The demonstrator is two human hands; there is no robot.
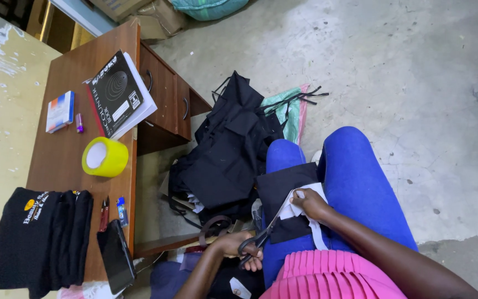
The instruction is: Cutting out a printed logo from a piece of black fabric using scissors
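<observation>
Seen from above, seated over a lap in bright blue trousers (360, 182) and a pleated pink top (327, 277). Left hand (245, 247) closed through the handles of dark scissors (261, 238), blades angled up and to the right toward the right hand (308, 202), just beyond the tips. Right hand pinched shut on the edge of a white fabric strip (305, 213) lying over a black cloth piece (283, 194) spread across the thighs; strip soft and limp, one end trailing down toward the waist. Scissors' long axis set along the diagonal between the two hands, blade tips meeting the white edge beside the right fingers; whether the blades are parted cannot be told. Heap of black garments (225, 155) with loose ties on the rough concrete floor (416, 83) just left of the knees, a green woven bag (286, 108) beneath. To the left, a brown wooden counter (62, 160) with drawers, carrying a glossy yellow tape roll (104, 156), a black-covered notebook (118, 94), a small blue-and-white box (60, 111), folded black cloth (42, 238) and a dark phone (115, 256).
</observation>
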